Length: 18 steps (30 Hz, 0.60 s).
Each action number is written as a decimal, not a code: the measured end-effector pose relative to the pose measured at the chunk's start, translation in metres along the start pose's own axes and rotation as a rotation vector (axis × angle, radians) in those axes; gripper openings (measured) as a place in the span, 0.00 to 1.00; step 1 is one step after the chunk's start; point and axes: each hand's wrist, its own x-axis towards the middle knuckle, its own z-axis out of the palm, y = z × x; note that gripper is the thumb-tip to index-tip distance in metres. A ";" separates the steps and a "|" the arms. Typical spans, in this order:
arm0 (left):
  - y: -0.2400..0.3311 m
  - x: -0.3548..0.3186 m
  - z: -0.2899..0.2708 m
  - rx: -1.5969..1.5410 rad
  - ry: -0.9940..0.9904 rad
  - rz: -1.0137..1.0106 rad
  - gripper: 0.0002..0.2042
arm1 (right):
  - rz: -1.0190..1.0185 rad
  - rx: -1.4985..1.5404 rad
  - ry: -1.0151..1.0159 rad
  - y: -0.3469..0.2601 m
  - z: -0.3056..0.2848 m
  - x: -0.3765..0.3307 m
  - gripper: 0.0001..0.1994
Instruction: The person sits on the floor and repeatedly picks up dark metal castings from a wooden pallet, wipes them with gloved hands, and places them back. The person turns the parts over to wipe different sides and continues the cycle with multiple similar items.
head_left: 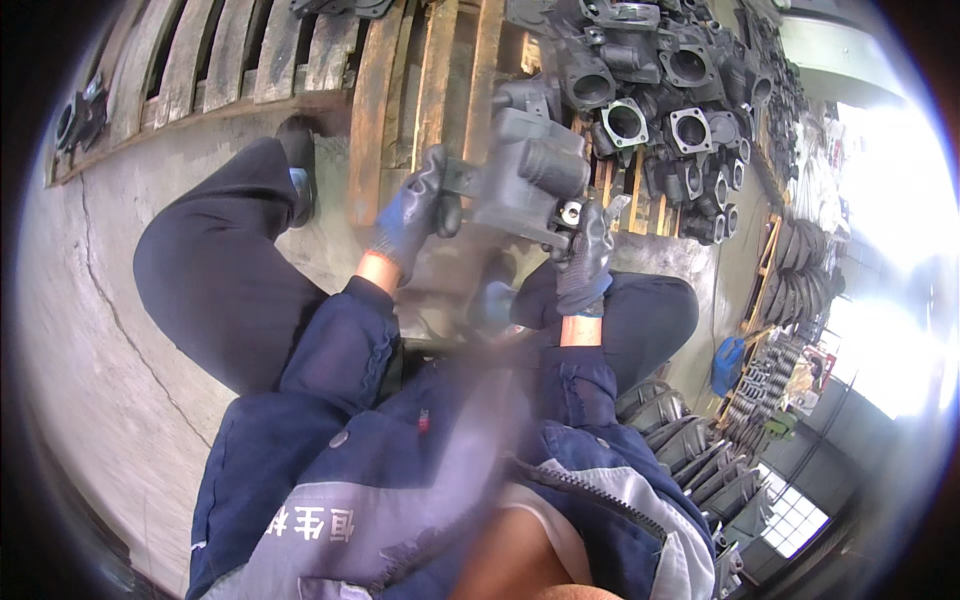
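A dark grey cast metal housing (520,180) with a boxy body and a rounded bulge is held up between my two hands, above my bent legs. My left hand (415,205), in a blue and black coated glove, is closed around a flat lug on the housing's left side. At its lower right corner, my right hand (588,258), in a matching glove, grips the casting beside a small bright machined boss (571,213). The right fingers are partly hidden. The underside of the housing faces away, and a blurred smear lies over its upper left part.
Wooden pallets (235,60) lie ahead on the concrete floor (130,270). Many similar castings (690,130) are heaped on the right pallet, some with bright machined flanges. Rows of dark metal parts (800,265) stand farther right, near a blue bag-like item (728,365).
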 end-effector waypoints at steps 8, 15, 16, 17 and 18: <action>-0.073 0.048 -0.029 -0.047 0.163 0.112 0.31 | -0.290 -0.311 -0.192 -0.062 0.024 -0.049 0.21; -0.109 0.057 -0.065 0.243 -0.050 0.349 0.25 | -0.454 -0.211 -0.286 -0.128 0.060 -0.083 0.27; -0.102 0.055 -0.060 0.303 -0.057 0.330 0.25 | -0.523 -0.220 -0.312 -0.129 0.060 -0.085 0.30; -0.094 0.052 -0.052 0.344 -0.066 0.307 0.25 | -0.439 -0.175 -0.378 -0.129 0.060 -0.087 0.33; -0.086 0.048 -0.044 0.353 -0.080 0.265 0.25 | -0.317 -0.057 -0.469 -0.128 0.060 -0.089 0.35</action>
